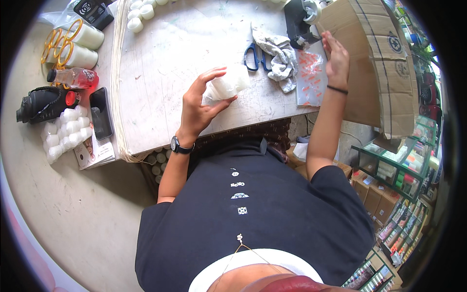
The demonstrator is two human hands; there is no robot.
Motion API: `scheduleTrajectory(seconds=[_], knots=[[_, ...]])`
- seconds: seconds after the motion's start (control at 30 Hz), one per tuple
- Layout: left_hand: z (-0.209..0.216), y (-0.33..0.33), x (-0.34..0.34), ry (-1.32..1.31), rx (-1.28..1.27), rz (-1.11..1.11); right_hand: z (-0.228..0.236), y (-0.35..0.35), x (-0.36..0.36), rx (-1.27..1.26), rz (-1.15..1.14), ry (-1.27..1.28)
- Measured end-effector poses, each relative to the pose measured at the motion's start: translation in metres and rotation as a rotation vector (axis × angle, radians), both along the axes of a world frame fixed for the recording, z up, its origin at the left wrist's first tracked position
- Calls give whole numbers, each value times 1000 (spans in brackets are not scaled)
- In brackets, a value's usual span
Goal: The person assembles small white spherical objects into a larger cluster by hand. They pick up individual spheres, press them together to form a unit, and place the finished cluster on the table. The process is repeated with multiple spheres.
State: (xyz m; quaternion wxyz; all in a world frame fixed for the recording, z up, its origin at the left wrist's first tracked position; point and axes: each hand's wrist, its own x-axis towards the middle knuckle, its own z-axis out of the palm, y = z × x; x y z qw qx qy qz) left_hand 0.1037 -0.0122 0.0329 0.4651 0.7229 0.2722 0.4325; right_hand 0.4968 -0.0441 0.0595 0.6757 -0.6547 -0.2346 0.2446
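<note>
My left hand, a watch on its wrist, is curled round a white cylinder-shaped bundle, with thumb and fingers on opposite sides. The bundle looks like white candles in clear plastic; its exact make-up is too blurred to tell. It is held over the white table. To the right, my right hand is raised beside the cardboard box, fingers stretched out and no object seen in them. A black tape dispenser stands just beyond that hand. Below it lies a clear plastic sheet with orange marks.
Blue-handled scissors lie beside a crumpled grey cloth. Small white candles stand at the far left. String runs down the left side, near a phone, a red-liquid bottle and a pack of white candles.
</note>
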Motion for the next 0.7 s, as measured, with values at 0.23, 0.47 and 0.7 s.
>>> scheduleTrajectory(seconds=[0.23, 0.47, 0.7], knots=[[-10, 0, -2, -70, -116, -127, -49, -31, -29, 169, 226, 787], [-15, 3, 3, -177, -164, -139, -56, -11, -38, 274, 309, 1102], [-19, 3, 2, -140, -118, -126, -67, -14, -41, 196, 180, 836]])
